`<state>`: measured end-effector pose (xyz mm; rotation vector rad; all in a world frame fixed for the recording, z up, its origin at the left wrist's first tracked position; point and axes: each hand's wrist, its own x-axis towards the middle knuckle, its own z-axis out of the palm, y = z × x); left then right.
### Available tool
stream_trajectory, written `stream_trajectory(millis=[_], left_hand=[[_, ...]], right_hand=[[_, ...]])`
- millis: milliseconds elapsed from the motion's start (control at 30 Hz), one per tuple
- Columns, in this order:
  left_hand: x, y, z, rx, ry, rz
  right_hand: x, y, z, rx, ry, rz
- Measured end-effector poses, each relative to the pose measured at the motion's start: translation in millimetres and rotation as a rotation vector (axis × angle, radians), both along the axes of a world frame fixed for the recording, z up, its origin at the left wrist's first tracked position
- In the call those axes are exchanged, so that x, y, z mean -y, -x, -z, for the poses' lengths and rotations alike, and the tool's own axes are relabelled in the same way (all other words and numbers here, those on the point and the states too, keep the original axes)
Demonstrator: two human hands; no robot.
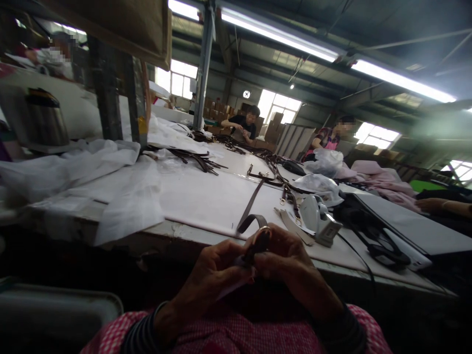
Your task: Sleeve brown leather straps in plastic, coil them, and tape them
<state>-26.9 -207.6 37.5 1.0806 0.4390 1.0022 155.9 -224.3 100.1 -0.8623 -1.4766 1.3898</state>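
Observation:
Close to the table's front edge, my left hand point(221, 273) and my right hand point(287, 260) meet around a dark strap point(252, 201) with a gold-coloured metal ring at its held end. Both hands are closed, fingers pinching the strap's folded end just below the ring. From there the strap loops up and lies across the white tabletop point(199, 196). Something pale shows under the left fingers, too hidden to name. Right of the hands lies a white and grey tape dispenser point(319, 221), with a strap and metal clasp point(283, 199) behind it.
Dark straps point(201, 160) lie in bunches farther back. White plastic sheeting point(129, 196) hangs over the left edge near metal posts point(106, 93). At right are a clear plastic bag point(320, 187), black cables and pink cloth point(383, 182). Co-workers point(245, 125) sit across the table.

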Motion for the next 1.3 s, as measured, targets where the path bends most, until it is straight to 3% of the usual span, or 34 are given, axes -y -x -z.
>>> stream_trajectory(millis=[133,267,433,533,667,733,900,1000,1167,1300], left_hand=[[-2,-3,0.0,0.017,0.029,-0.028],[0,-2,8.2,-0.112,0.024,-0.019],[6,8,5.5,-0.215,-0.014,-0.001],[9,18,2.8,-0.226,-0.065,0.164],[16,27,12.1,-0.241,-0.166,0.315],[21,24,18.9,-0.28,-0.166,0.313],[22,6,27.3,-0.271,-0.141,0.17],[14,5,27.1,-0.21,-0.028,0.207],[4,13,17.8,-0.346,0.019,0.312],[3,13,10.8,-0.326,0.034,0.301]], right_hand=[[0,3,16.0,-0.05,0.027,0.003],[-5,4,27.1,-0.233,0.134,-0.033],[-9,2,19.7,-0.322,0.254,0.108],[-7,-2,9.9,-0.281,0.179,0.12],[-3,-7,2.2,-0.257,0.074,0.132],[-2,-9,1.5,-0.258,0.062,0.132],[4,-13,1.7,-0.217,-0.026,0.089],[8,-20,-0.6,-0.161,-0.111,0.007],[5,-30,-3.8,-0.037,-0.185,-0.136],[-4,-26,-5.6,-0.008,-0.153,-0.045]])
